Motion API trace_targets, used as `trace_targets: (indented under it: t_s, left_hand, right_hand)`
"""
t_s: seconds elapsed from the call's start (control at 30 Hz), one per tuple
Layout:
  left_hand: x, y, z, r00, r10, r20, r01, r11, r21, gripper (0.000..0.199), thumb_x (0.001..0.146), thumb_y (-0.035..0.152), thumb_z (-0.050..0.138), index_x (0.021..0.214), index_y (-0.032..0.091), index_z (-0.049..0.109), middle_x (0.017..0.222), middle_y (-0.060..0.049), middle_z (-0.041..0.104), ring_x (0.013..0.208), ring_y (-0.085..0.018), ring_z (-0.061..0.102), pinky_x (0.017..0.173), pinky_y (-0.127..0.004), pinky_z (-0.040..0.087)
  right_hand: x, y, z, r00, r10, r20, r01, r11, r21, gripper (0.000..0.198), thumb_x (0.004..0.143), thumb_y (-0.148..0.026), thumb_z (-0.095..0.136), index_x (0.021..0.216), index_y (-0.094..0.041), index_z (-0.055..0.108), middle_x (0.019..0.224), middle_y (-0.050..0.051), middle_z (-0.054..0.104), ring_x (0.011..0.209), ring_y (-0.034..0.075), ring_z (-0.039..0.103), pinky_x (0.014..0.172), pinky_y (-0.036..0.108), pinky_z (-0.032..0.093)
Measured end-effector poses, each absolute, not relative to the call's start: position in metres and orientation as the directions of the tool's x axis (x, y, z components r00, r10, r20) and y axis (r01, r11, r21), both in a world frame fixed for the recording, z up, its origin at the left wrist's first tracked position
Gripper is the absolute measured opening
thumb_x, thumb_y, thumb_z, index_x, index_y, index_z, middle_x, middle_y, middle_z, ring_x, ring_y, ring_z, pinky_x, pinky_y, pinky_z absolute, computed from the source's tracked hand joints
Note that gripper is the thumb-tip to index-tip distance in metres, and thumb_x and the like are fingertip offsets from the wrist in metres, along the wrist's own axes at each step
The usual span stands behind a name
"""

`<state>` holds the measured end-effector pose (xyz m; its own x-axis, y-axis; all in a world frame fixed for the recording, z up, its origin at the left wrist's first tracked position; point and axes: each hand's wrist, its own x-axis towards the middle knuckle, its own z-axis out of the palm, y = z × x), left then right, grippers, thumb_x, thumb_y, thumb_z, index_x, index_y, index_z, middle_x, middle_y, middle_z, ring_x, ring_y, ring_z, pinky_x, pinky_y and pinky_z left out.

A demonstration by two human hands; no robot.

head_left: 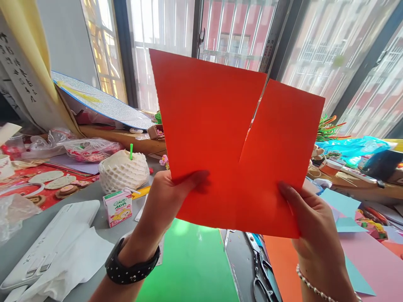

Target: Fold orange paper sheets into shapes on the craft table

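A red sheet of paper (214,121) is held up in front of me between both hands. From its top edge, right of the middle, a slit runs down to about mid-height. Its left edge looks ragged. My left hand (176,193) pinches the lower left side, thumb on the near face. Gripping the lower right side, my right hand (311,214) also has its thumb in front; the fingers behind the paper are hidden. Below the sheet lies a green mat (192,268), with black-handled scissors (260,264) to its right.
Left of the mat are a pink drink carton (118,208), a white net-wrapped coconut (124,170) with a green straw, a white power bank (53,243) and a tissue (72,264). Coloured paper (371,256) lies at right. Windows (239,29) stand behind a cluttered sill.
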<state>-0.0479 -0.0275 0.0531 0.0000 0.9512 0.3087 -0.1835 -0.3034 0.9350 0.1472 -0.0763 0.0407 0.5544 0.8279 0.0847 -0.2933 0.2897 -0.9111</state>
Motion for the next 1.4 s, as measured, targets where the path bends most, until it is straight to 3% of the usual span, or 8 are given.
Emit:
trace_targets:
  t_s: [0.33, 0.53, 0.87, 1.13, 1.4]
  left_hand:
    - [-0.044, -0.025, 0.053, 0.023, 0.983, 0.182, -0.289, -0.168, 0.942, 0.011, 0.057, 0.023, 0.071, 0.06, 0.014, 0.066, 0.056, -0.001, 0.067, 0.049, -0.011, 0.06, 0.048, -0.017, 0.048]
    - [-0.052, -0.025, 0.059, 0.191, 0.978, 0.084, -0.263, -0.031, 0.964, 0.017, 0.056, 0.024, 0.07, 0.072, 0.016, 0.068, 0.063, -0.003, 0.068, 0.058, -0.016, 0.063, 0.056, -0.024, 0.052]
    - [-0.053, -0.025, 0.057, 0.1, 0.974, 0.201, -0.229, -0.174, 0.958, 0.011, 0.059, 0.024, 0.07, 0.067, 0.017, 0.068, 0.06, -0.001, 0.067, 0.06, -0.015, 0.063, 0.057, -0.021, 0.051]
    - [-0.048, -0.026, 0.059, 0.059, 0.994, 0.088, -0.352, -0.061, 0.934, 0.014, 0.054, 0.019, 0.073, 0.067, 0.016, 0.068, 0.061, 0.0, 0.068, 0.051, -0.012, 0.06, 0.049, -0.019, 0.05]
    - [-0.048, -0.026, 0.058, 0.015, 0.996, 0.091, -0.263, -0.083, 0.961, 0.013, 0.054, 0.025, 0.072, 0.065, 0.018, 0.067, 0.063, -0.001, 0.069, 0.054, -0.015, 0.062, 0.051, -0.022, 0.05]
  right_hand:
    - [0.149, -0.073, 0.038, 0.525, 0.849, 0.058, -0.319, 0.26, -0.911, 0.016, 0.057, -0.031, 0.072, 0.071, -0.025, 0.068, 0.071, 0.001, 0.07, 0.056, 0.013, 0.064, 0.048, 0.018, 0.052]
    - [0.153, -0.082, 0.043, 0.333, 0.943, 0.019, -0.258, 0.111, -0.96, 0.018, 0.054, -0.03, 0.073, 0.069, -0.021, 0.068, 0.061, 0.003, 0.069, 0.048, 0.017, 0.063, 0.042, 0.023, 0.051]
    - [0.155, -0.073, 0.039, 0.406, 0.914, -0.011, -0.279, 0.113, -0.954, 0.021, 0.052, -0.031, 0.075, 0.07, -0.021, 0.07, 0.064, 0.003, 0.07, 0.049, 0.015, 0.063, 0.043, 0.02, 0.052]
    - [0.146, -0.073, 0.039, 0.409, 0.912, 0.012, -0.304, 0.149, -0.941, 0.021, 0.055, -0.033, 0.072, 0.07, -0.018, 0.07, 0.064, 0.006, 0.07, 0.049, 0.017, 0.063, 0.042, 0.021, 0.052]
    - [0.145, -0.068, 0.037, 0.4, 0.916, -0.033, -0.359, 0.124, -0.925, 0.024, 0.053, -0.031, 0.074, 0.072, -0.016, 0.069, 0.067, 0.007, 0.07, 0.051, 0.018, 0.064, 0.044, 0.024, 0.053]
